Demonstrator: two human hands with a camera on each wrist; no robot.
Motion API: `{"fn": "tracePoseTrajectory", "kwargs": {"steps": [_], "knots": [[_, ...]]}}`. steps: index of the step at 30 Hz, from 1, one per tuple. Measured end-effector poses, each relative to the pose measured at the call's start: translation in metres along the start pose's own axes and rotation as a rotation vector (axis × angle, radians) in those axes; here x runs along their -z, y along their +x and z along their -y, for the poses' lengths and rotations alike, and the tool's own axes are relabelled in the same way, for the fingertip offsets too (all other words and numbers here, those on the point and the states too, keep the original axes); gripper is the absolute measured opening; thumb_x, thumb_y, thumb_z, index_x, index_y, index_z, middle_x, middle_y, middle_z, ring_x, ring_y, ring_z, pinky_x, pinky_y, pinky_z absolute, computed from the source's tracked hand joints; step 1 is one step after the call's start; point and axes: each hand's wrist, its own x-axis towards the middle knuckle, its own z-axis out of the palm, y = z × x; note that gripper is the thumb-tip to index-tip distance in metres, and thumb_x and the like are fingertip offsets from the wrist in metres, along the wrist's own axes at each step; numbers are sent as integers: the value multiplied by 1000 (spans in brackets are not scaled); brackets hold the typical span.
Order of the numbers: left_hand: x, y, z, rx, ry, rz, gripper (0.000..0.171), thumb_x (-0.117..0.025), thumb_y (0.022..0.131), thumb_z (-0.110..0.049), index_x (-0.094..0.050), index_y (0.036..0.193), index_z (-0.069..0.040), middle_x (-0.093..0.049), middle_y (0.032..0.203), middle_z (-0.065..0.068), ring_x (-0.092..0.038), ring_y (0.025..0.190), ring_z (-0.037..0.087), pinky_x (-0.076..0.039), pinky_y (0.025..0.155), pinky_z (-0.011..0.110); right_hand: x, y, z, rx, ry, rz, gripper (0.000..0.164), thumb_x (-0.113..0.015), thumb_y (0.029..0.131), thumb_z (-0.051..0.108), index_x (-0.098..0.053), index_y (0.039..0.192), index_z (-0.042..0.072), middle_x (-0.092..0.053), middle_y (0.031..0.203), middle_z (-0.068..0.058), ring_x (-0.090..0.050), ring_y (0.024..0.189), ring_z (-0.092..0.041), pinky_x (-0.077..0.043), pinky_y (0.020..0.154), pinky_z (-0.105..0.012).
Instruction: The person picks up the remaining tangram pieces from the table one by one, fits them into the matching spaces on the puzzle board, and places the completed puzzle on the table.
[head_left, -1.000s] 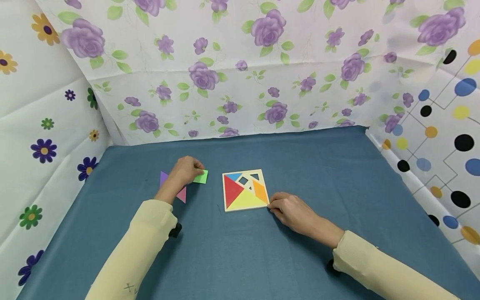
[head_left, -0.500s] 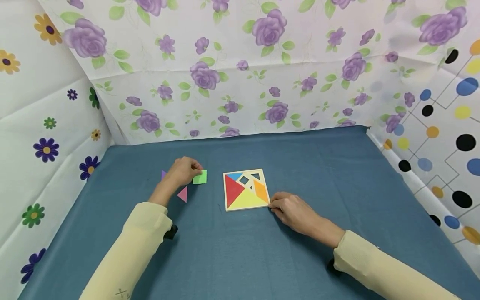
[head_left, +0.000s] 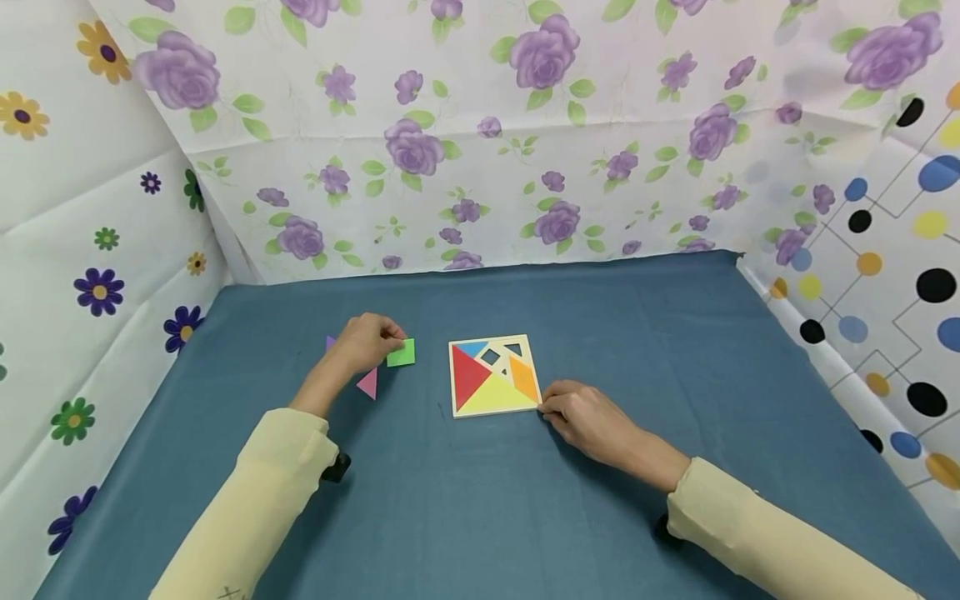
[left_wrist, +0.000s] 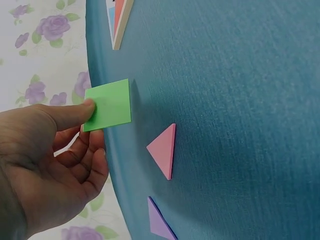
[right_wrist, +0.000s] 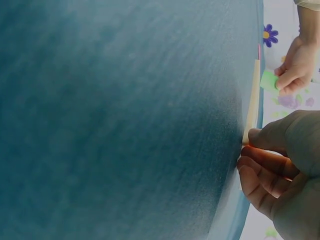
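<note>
My left hand (head_left: 366, 342) pinches a flat green square tangram piece (left_wrist: 109, 105) by one side, thumb on its face and fingers behind it. The square is held up off the cloth. Near it, a pink triangle piece (left_wrist: 163, 151) and a purple piece (left_wrist: 159, 222) lie on the cloth; in the head view the left hand partly covers the purple one. My right hand (head_left: 588, 421) pinches the near right corner of the wooden tangram board (head_left: 503, 359). Red (head_left: 469, 379), yellow (head_left: 497, 396), orange (head_left: 523, 379) and blue pieces sit in the board, beside several dark openings at its upper right.
A blue cloth (head_left: 480, 500) covers the table. A curtain with purple roses (head_left: 543, 54) stands along the back edge, with patterned sheets at the left and right sides.
The left hand has drawn back slightly, showing more of the green square and the pink triangle. The right hand stays at the board's corner. The view has shifted a little.
</note>
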Motion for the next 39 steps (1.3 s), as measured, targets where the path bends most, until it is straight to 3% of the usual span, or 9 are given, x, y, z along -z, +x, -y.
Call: {"fn": "tracePoseTrajectory", "kwargs": {"steps": [18,39], "knots": [[-4,-9,-18,-63,-52,-49,19,-63,104,-15,-74,112,-1,-69,96,9,-60,82,22,-50,75,38,1,0,1,-4,2,11,15,-76,92,0,-81,106,4,-72,107,-7,-70,97,-21,-59,81,-35],[-7,-6,-39,-108,-104,-120,18,-66,103,-15,-70,113,-1,-69,102,11,-62,92,26,-52,82,41,2,0,1,-9,3,10,15,-76,93,1,-81,106,4,-72,107,-7,-70,97,-21,-59,81,-35]]}}
